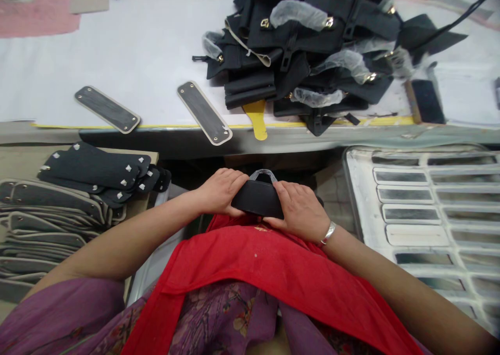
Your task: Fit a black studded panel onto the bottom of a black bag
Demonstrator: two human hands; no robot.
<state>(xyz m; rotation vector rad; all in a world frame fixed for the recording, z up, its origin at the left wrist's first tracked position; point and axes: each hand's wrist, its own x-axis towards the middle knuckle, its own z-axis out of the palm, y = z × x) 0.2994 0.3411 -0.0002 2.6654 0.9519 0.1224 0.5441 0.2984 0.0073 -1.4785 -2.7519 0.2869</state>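
Note:
Both hands grip a small black leather bag piece (258, 199) over my lap, just below the table edge. My left hand (221, 191) wraps its left end with curled fingers. My right hand (299, 209), a silver bangle on its wrist, presses down on the right end. A bit of clear plastic wrap shows above the piece. A red cloth (250, 261) lies across my lap under the hands.
A heap of black bag parts with gold clasps (312, 48) lies on the white table (136, 48). Two flat dark base panels (107, 109) (204, 112) and a yellow tab (258, 119) sit near its front edge. Stacked panels (78, 188) are left, a white slotted tray (429, 209) right.

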